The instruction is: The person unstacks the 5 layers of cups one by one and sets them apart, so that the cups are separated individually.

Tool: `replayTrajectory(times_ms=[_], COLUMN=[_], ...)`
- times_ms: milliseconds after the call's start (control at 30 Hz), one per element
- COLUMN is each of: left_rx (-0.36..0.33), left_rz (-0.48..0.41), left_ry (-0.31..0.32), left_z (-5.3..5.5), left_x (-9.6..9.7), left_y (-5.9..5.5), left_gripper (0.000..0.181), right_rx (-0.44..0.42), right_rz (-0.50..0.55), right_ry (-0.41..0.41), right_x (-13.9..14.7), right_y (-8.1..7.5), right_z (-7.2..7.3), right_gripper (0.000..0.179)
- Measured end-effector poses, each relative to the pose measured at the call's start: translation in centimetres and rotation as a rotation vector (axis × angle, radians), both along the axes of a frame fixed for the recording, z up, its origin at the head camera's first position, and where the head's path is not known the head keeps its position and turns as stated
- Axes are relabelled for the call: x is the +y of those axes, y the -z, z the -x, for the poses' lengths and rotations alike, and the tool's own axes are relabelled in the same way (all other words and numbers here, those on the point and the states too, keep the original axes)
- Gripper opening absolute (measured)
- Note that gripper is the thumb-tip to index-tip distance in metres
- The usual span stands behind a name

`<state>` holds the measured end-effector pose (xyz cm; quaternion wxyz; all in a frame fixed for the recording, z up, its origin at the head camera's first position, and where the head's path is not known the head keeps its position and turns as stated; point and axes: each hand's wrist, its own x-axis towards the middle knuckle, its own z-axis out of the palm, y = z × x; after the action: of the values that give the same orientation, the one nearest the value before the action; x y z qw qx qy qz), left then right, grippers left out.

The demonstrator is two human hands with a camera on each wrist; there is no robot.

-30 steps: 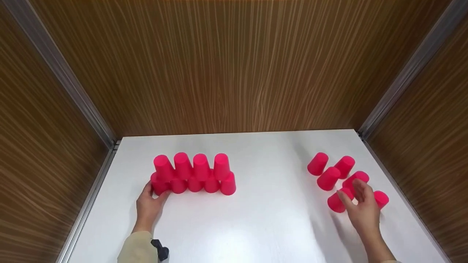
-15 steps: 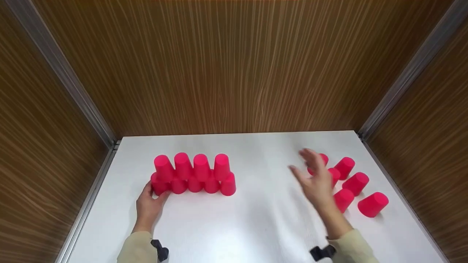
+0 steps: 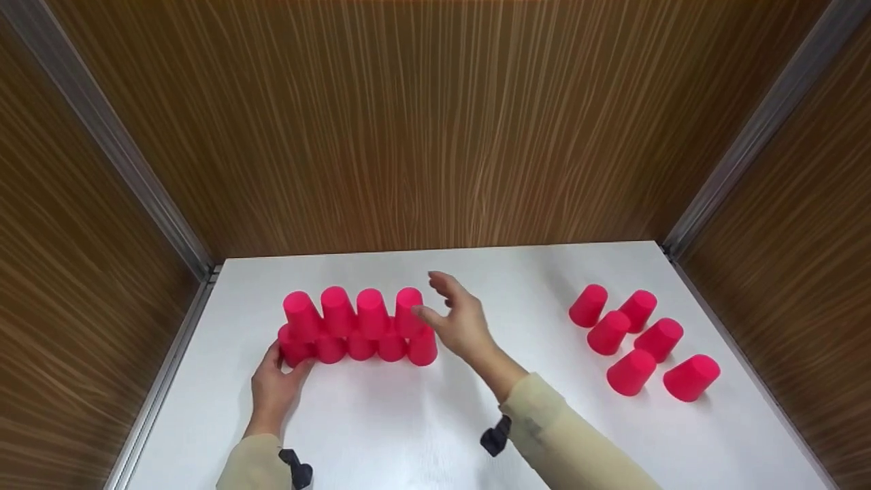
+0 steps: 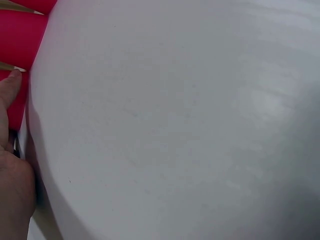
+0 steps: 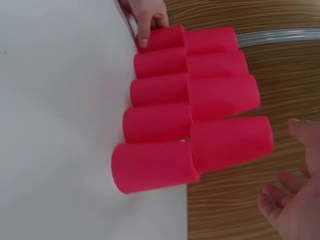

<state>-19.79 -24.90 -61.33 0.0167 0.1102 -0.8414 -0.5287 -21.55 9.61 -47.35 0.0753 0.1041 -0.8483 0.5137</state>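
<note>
Upside-down pink cups stand in two tiers on the left of the white table. In the head view, my left hand (image 3: 275, 388) holds the leftmost bottom cup (image 3: 296, 347), thumb at its front and fingers at its outer side. That thumb (image 4: 11, 85) lies against pink plastic in the left wrist view. My right hand (image 3: 463, 323) is raised beside the rightmost upper cup (image 3: 408, 305), thumb and fingers spread with nothing between them. The right wrist view shows a gap between the right hand (image 5: 297, 195) and that upper cup (image 5: 232, 142).
Several more pink cups stand upside down in a loose group at the right, one of them a front-right cup (image 3: 691, 379). A wood-grain back wall (image 3: 435, 122) and side walls with metal corner rails enclose the white table (image 3: 381, 435).
My right hand has swept left, from over the loose cups to the right end of the two-tier stack, carrying nothing. The left hand keeps its hold, and the cups have not moved.
</note>
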Motion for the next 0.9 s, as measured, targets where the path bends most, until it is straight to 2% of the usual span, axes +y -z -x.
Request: replayTrajectory(times_ms=[167, 333, 533, 667, 900], left_rx=[-0.005, -0.002, 0.015, 0.013, 0.010], left_rz=[0.001, -0.003, 0.013, 0.013, 0.005], left_ry=[-0.006, -0.009, -0.009, -0.002, 0.005], left_z=[0.0, 0.0, 0.1, 0.2, 0.0], left_x=[0.2, 0.3, 0.2, 0.2, 0.1], left_y=[-0.2, -0.2, 0.0, -0.1, -0.1], left_gripper=[0.086, 0.085, 0.081, 0.083, 0.082], right_rx=[-0.094, -0.156, -0.171, -0.201, -0.169], right_rz=[0.003, 0.018, 0.026, 0.043, 0.082], right_ry=[-0.004, 0.006, 0.004, -0.003, 0.020], right_x=[-1.6, -2.3, -2.3, -2.1, -1.4], right_y=[1.3, 2.6, 3.4, 3.8, 3.2], right_z=[0.9, 1.1, 1.2, 1.2, 1.1], right_gripper=[0.069, 0.068, 0.061, 0.064, 0.065])
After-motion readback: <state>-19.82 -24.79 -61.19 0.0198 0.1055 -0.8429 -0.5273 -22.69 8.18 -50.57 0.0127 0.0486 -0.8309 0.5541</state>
